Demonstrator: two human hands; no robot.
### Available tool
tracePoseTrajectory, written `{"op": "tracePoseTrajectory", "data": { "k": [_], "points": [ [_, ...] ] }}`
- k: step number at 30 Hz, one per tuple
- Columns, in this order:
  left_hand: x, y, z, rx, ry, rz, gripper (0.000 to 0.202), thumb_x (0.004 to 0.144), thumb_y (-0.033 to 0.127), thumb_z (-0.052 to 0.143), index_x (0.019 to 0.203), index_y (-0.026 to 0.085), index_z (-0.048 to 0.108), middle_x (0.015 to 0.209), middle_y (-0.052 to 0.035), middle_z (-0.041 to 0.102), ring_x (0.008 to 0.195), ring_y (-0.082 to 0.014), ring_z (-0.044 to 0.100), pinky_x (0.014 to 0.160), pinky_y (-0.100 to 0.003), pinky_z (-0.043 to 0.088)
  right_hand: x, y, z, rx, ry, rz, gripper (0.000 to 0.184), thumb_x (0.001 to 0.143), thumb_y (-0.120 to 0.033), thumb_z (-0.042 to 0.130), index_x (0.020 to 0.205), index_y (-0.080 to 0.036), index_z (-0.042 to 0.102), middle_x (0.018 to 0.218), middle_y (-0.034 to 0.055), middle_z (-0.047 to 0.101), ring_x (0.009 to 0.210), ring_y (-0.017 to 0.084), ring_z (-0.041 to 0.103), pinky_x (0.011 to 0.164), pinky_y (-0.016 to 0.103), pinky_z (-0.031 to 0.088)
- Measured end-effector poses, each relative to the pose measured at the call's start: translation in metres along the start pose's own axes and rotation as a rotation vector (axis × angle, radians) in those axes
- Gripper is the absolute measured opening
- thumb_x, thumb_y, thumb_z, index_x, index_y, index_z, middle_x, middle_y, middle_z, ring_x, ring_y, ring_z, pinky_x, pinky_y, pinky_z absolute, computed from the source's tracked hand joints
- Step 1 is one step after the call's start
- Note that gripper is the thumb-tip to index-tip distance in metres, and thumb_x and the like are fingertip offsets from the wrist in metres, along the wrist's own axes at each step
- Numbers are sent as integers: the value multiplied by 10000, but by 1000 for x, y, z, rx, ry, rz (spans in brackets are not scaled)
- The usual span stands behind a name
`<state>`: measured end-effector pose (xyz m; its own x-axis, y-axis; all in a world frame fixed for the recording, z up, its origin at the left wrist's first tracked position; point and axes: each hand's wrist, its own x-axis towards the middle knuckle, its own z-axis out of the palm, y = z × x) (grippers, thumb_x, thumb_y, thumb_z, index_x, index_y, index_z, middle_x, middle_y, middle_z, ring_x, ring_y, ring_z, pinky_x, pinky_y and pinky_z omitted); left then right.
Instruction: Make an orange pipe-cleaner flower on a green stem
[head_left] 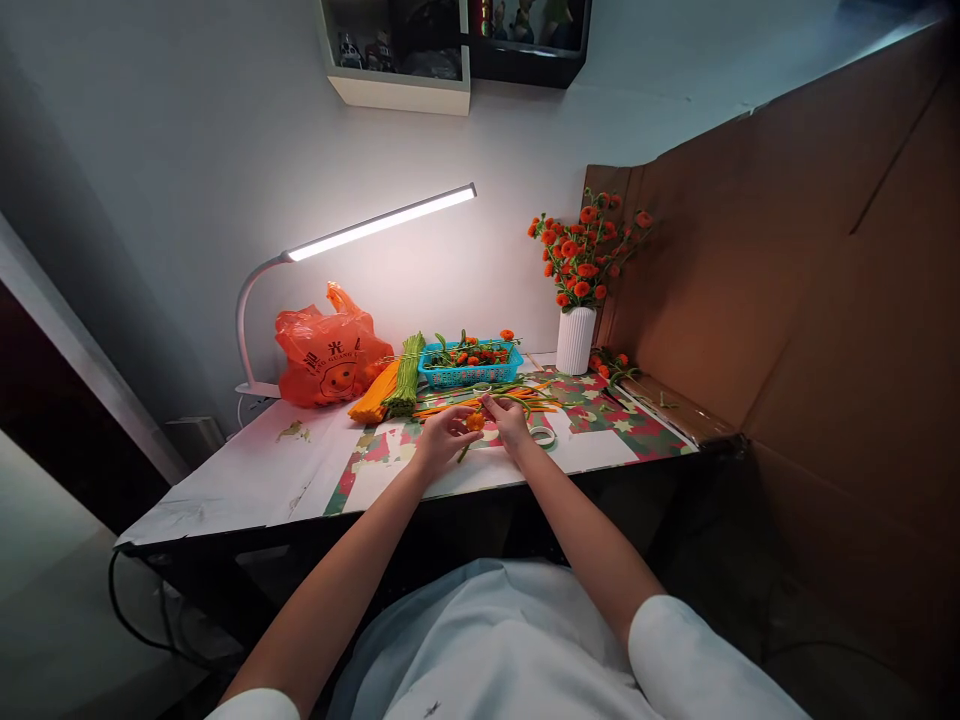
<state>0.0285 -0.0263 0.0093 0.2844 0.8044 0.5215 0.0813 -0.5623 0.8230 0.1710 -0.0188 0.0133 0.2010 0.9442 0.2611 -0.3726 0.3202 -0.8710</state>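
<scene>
An orange flower (pixel 475 422) with a short green stem slants down between my hands, just above the table's front part. My left hand (pixel 442 438) is closed around it, fingertips at the blossom's left side. Close by on the right, my right hand (pixel 507 418) is pinched together near the top of the flower; what lies between its fingertips is too small to make out. Loose orange and green fuzzy stems (pixel 529 398) lie just behind the hands. A white ring-shaped roll of tape (pixel 542 437) rests beside my right wrist.
Behind stand a blue basket (pixel 470 376) of orange-red flowers and a white vase (pixel 575 342) of similar blooms. Bundles of green stems (pixel 407 375) and orange stems (pixel 375 396) lie beside a red plastic bag (pixel 330 350). A lit lamp (pixel 382 222) reaches overhead; cardboard (pixel 810 260) walls the right.
</scene>
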Motion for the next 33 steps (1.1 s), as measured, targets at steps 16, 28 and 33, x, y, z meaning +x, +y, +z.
{"op": "tracePoseTrajectory", "data": {
  "k": [16,28,33],
  "points": [
    [-1,15,6,315,47,95,185,606,330,785,668,206,662,533,27,541,499,-115,429,542,-237,362,-5,-5,2,-93,-23,8,442,491,-538,799,488,-172,552,492,-34,483,510,89,421,520,246,357],
    [4,3,-3,179,286,55,253,619,337,779,806,195,686,781,-22,643,613,-129,541,582,-236,429,-14,-7,3,-91,-299,202,339,483,-382,839,709,-164,711,707,3,671,650,100,577,662,237,445],
    [2,3,-5,9,134,-16,364,601,337,784,914,182,681,759,-13,625,624,-131,547,574,-235,444,-14,-10,2,32,-328,253,362,427,-346,871,692,-156,714,705,17,687,657,116,613,689,256,476]
  ]
}}
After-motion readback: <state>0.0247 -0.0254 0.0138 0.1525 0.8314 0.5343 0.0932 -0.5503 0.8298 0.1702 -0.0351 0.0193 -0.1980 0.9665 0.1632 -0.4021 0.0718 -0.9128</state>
